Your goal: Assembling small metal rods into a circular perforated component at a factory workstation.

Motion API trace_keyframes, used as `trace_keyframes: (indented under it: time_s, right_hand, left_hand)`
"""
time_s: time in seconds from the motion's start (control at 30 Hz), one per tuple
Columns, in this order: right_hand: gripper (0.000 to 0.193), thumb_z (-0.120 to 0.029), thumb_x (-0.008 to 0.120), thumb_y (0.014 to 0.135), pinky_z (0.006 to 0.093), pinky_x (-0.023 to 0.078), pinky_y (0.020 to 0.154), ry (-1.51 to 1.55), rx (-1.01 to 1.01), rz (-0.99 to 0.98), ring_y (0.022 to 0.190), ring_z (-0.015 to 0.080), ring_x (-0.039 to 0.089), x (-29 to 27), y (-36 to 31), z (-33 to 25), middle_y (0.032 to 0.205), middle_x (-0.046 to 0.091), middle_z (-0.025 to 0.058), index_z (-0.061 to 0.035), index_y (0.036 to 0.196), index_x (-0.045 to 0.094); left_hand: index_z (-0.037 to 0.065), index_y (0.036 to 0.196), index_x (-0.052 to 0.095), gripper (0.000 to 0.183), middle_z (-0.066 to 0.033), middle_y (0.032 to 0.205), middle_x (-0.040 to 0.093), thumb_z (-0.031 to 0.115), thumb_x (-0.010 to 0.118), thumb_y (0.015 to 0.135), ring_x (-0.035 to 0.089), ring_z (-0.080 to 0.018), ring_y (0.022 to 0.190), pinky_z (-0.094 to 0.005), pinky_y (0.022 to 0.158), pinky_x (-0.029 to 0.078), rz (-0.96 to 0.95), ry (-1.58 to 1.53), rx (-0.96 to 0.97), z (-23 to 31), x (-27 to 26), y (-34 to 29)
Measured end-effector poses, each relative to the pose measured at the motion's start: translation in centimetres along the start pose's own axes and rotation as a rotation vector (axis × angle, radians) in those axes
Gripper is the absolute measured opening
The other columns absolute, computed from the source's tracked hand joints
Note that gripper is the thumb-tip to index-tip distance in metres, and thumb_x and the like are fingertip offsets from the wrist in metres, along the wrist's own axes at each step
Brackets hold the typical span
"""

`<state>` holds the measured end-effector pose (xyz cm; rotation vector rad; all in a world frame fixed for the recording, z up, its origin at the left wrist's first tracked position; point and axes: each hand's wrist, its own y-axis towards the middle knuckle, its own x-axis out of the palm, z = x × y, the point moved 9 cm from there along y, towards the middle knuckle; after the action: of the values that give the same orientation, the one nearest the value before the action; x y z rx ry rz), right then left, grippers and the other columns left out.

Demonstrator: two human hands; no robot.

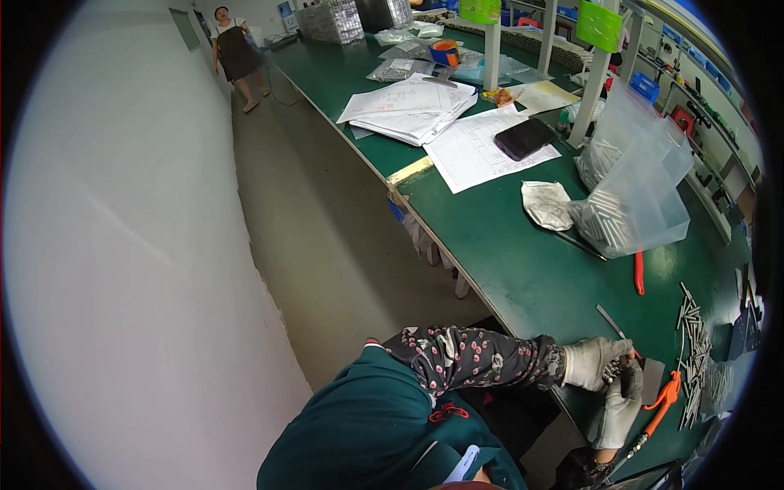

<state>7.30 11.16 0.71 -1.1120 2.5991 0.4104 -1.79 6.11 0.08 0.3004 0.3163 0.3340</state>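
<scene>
My left hand [586, 364], in a whitish glove, is closed at the table's near edge. My right hand [618, 412], gloved too, meets it from below with its fingers bent. Between them shows a small cluster of shiny metal pieces [612, 370], seemingly pins seen end-on; the fingers hide most of it. Just beyond my left hand lies a thin metal tool [610, 320], with a bit of red by the fingertips. Beside my hands are a flat grey piece [652, 380] and an orange air blow gun [668, 394] with its hose. Loose metal pins [694, 351] lie heaped farther right.
On the green table [482, 220] stand clear bags of metal pins [608, 214], next to a white cloth [547, 205] and a red-handled tool [639, 273]. Papers [408, 106] and a black phone [524, 140] lie farther off. A person [235, 53] is in the aisle, beside the white wall.
</scene>
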Motion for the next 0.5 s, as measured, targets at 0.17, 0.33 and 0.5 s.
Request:
trace_keyframes:
  time_s: [0.17, 0.33, 0.5]
  right_hand:
    - [0.031, 0.000, 0.048, 0.087, 0.0264, 0.043, 0.084, 0.087, 0.045, -0.027, 0.095, 0.0151, 0.055, 0.0, -0.2, -0.5, 0.108, 0.057, 0.0101, 0.0059, 0.118, 0.047]
    - [0.030, -0.004, 0.054, 0.086, 0.0235, 0.043, 0.079, 0.110, 0.086, -0.017, 0.088, 0.0118, 0.053, 0.4, 0.1, -0.6, 0.105, 0.057, 0.0067, 0.0049, 0.115, 0.049]
    - [0.027, -0.009, 0.061, 0.084, 0.0227, 0.043, 0.078, 0.097, 0.041, 0.024, 0.085, 0.0101, 0.053, 0.9, 0.6, -0.7, 0.098, 0.057, 0.0044, 0.0033, 0.107, 0.052]
  left_hand:
    - [0.008, 0.108, 0.043, 0.053, -0.0108, 0.089, 0.061, 0.009, 0.068, 0.062, 0.061, -0.0298, 0.084, -0.0349, 0.071, 0.049, -0.021, 0.042, -0.010, -0.2, 0.3, 0.1]
    - [0.010, 0.114, 0.041, 0.056, -0.0123, 0.087, 0.061, 0.008, 0.065, 0.063, 0.062, -0.0313, 0.083, -0.0365, 0.069, 0.049, -0.020, 0.054, -0.024, -0.6, 0.3, 0.2]
    - [0.010, 0.119, 0.039, 0.059, -0.0138, 0.084, 0.062, 0.006, 0.062, 0.065, 0.062, -0.0310, 0.080, -0.0359, 0.067, 0.050, 0.044, -0.004, 0.028, -0.1, -0.4, 0.4]
